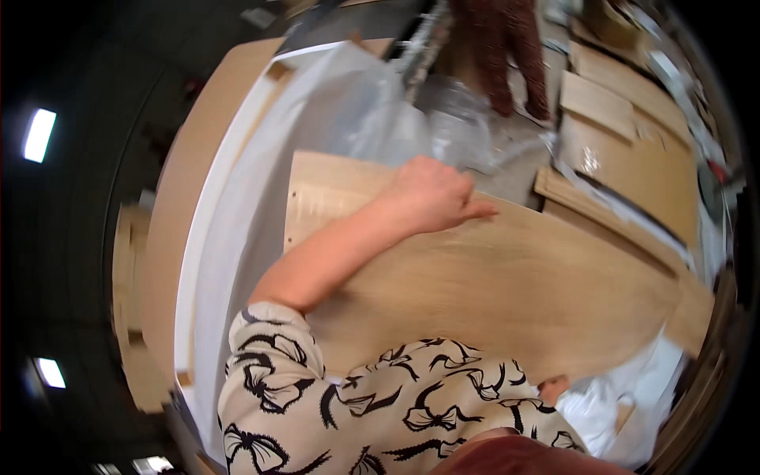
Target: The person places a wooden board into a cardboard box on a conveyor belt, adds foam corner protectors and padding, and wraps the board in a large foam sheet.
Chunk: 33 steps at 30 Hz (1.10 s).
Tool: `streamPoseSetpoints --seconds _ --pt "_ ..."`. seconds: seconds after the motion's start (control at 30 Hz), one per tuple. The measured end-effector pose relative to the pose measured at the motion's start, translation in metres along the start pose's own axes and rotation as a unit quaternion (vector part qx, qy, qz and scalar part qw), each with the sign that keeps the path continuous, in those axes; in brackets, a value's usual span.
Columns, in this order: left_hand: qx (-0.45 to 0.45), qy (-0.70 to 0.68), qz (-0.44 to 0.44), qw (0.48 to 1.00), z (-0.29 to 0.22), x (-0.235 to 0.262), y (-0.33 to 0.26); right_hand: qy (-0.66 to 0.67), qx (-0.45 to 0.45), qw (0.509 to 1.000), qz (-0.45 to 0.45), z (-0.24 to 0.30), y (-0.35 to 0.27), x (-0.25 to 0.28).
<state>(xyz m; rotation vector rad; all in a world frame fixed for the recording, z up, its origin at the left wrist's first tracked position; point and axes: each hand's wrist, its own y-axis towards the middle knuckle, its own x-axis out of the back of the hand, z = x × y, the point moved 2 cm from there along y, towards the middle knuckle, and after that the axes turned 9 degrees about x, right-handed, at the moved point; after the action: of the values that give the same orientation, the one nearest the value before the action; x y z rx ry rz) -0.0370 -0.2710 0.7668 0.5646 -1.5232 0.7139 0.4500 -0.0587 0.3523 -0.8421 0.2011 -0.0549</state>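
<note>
Light wood panel (pixel 491 285) held at two edges, long axis running from upper left to lower right.

Left hand (pixel 431 194) laid over the panel's far upper edge, fingers (pixel 475 212) curled down onto the face and edge, closed in a loose grip rather than spread flat. Right hand (pixel 552 388) at the panel's near lower edge, mostly hidden below the panel and behind the bow-print sleeve (pixel 412 404); only fingertips showing, so grip state cannot be told. Panel tilted across the body, between both hands, with the left hand near the upper-left end and the right hand nearer the lower-right end. Clear plastic wrapping (pixel 372 103) just beyond the panel's upper edge. Further wood panels (pixel 633 150) lying apart, right of the panel.
</note>
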Motion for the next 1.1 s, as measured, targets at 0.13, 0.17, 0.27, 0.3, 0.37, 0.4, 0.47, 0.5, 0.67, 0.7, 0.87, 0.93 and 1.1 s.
streamPoseSetpoints --seconds 0.13,0.17,0.27,0.3,0.37,0.4,0.47,0.5,0.67,0.7,0.87,0.93,1.1 --pt "-0.032 0.018 -0.075 0.997 0.019 0.055 -0.085 0.011 -0.044 0.998 0.041 -0.012 -0.033 -0.023" --pt "-0.049 0.035 -0.113 0.992 0.024 0.068 -0.108 0.016 -0.054 0.997 0.052 -0.014 -0.040 -0.035" --pt "-0.054 0.062 -0.213 0.974 0.043 0.106 -0.175 0.054 -0.070 0.990 0.111 -0.016 -0.072 -0.094" --pt "-0.055 0.077 -0.237 0.967 0.048 0.119 -0.202 0.073 -0.075 0.987 0.120 -0.015 -0.088 -0.107" --pt "-0.056 0.095 -0.290 0.951 0.063 0.137 -0.258 0.115 -0.080 0.980 0.143 -0.013 -0.124 -0.138" --pt "-0.055 0.095 -0.319 0.941 0.076 0.142 -0.286 0.139 -0.084 0.975 0.153 -0.011 -0.146 -0.155" --pt "-0.032 0.096 -0.342 0.934 0.104 0.157 -0.349 0.163 -0.101 0.965 0.181 -0.010 -0.209 -0.179" --pt "-0.043 0.107 -0.365 0.924 0.125 0.163 -0.373 0.177 -0.093 0.960 0.197 -0.004 -0.248 -0.181" --pt "0.130 -0.047 -0.396 0.908 0.245 0.182 -0.516 0.271 0.055 0.893 0.355 0.022 -0.306 -0.186" --pt "0.171 -0.048 -0.395 0.901 0.274 0.189 -0.563 0.274 0.082 0.877 0.386 0.033 -0.309 -0.199" --pt "0.444 -0.039 -0.416 0.793 0.387 0.133 -0.662 0.191 0.220 0.850 0.439 0.020 -0.338 -0.247" --pt "0.477 -0.025 -0.476 0.739 0.394 0.101 -0.639 0.216 0.171 0.826 0.491 -0.012 -0.343 -0.241" --pt "0.554 -0.022 -0.287 0.782 0.357 0.108 -0.599 0.120 0.061 0.848 0.512 -0.061 -0.337 -0.283"
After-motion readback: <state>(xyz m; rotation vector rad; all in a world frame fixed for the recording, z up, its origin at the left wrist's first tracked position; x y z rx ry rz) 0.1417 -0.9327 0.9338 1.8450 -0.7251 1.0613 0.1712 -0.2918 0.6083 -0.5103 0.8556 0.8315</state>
